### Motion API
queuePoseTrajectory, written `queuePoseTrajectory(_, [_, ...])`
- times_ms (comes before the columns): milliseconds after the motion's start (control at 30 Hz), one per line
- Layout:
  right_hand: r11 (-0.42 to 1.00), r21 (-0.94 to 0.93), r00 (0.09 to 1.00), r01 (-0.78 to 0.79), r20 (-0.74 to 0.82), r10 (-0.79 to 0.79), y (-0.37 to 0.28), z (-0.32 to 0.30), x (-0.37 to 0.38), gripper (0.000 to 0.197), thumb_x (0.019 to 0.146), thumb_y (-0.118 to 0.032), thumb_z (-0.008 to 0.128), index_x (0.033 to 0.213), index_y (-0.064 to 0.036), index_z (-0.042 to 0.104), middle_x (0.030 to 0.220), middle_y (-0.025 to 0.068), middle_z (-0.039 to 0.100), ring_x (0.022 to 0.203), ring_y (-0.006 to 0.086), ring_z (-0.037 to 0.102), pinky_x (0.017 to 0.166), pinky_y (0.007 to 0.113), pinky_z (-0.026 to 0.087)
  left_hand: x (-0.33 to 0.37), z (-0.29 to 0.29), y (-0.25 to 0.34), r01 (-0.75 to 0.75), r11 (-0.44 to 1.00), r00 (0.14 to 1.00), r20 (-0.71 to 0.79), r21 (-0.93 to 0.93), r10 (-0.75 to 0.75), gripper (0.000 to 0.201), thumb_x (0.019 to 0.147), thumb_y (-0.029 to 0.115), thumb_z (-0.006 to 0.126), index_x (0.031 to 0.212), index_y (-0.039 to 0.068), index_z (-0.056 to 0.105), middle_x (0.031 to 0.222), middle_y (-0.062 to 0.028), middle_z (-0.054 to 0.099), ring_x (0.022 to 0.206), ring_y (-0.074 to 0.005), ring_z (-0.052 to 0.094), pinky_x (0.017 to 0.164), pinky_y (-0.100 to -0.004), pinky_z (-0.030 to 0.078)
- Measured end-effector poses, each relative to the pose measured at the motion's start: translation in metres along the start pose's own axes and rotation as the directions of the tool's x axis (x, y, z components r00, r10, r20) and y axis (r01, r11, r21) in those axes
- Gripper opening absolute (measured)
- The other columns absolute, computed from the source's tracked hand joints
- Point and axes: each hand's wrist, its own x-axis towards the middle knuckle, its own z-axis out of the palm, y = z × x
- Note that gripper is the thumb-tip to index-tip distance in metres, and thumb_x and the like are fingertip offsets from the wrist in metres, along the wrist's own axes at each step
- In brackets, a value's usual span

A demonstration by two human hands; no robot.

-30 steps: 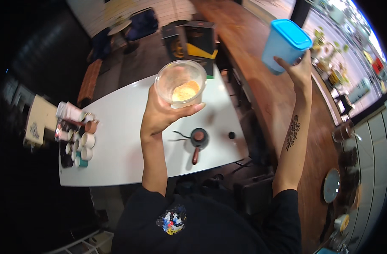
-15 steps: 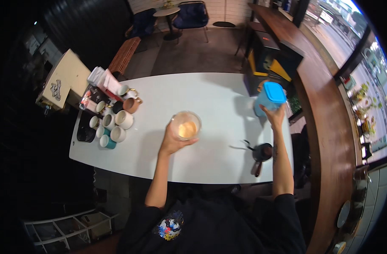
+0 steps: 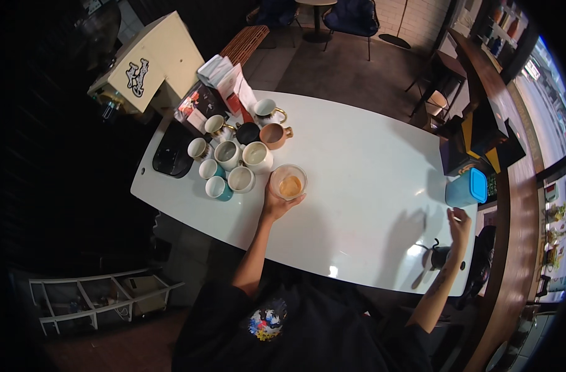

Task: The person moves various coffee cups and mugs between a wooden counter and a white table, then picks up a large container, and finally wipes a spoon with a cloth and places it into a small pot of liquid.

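Observation:
My left hand [image 3: 279, 202] is wrapped round a clear glass [image 3: 290, 173] with tan contents at its bottom, above the table beside the group of cups. My right hand [image 3: 459, 224] is just below a light blue container [image 3: 463, 189] with a bright blue lid and appears apart from it. Its fingers are curled together with a small pale spot at them; what they hold, if anything, I cannot make out. Partly behind my right forearm stands a dark gooseneck kettle [image 3: 439, 256], its spout pointing left.
Several mugs and cups [image 3: 258, 156], white, teal and brown, crowd the left of the white table [image 3: 357, 149]. Behind them are papers [image 3: 227, 80] and a black tray [image 3: 171, 152]. A cream machine [image 3: 149, 62] stands at far left. Black and yellow boxes [image 3: 475, 146] stand behind the container.
My right hand has let go of the blue container and drawn back towards me. My left hand has carried the glass left, near the cups. The view has turned left.

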Motion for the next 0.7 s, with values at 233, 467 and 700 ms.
queuePoseTrajectory(233, [0.912,0.411,0.837,0.003,0.498,-0.227,-0.203,0.135,-0.091,0.043,0.082,-0.004,0.075,0.122,-0.0006,0.058,0.109,0.0095,0.065,0.09,0.0169,0.067,0.081,0.031,0.058,-0.015,0.009,-0.008,-0.069,0.984,0.998,-0.005,-0.162,0.069,0.08,0.067,0.015,0.09,0.13,0.002,0.043,0.124,-0.0105,0.052,0.117,-0.0209,0.053,0.101,-0.0362,0.046])
queuePoseTrajectory(467, [0.835,0.411,0.78,0.367,0.354,-0.517,-0.271,0.197,-0.12,0.111,0.058,-0.022,0.094,0.147,-0.0048,0.032,0.138,0.0182,0.046,0.12,0.0383,0.053,0.096,0.047,0.05,-0.027,0.029,-0.02,-0.033,0.994,0.919,0.388,-0.105,0.072,0.117,0.062,0.019,0.085,0.152,0.0,0.012,0.152,-0.0241,0.025,0.144,-0.0361,0.023,0.119,-0.0442,0.024])
queuePoseTrajectory(700, [0.93,0.162,0.847,0.33,0.385,-0.367,-0.237,0.167,-0.093,0.102,0.055,-0.029,0.089,0.14,-0.0004,0.04,0.118,0.0207,0.058,0.109,0.039,0.058,0.087,0.048,0.054,-0.01,0.036,0.001,-0.256,0.952,0.838,0.529,0.165,0.133,0.087,0.08,0.018,0.076,0.152,0.003,0.029,0.155,-0.0169,0.029,0.144,-0.0369,0.027,0.117,-0.0449,0.027])
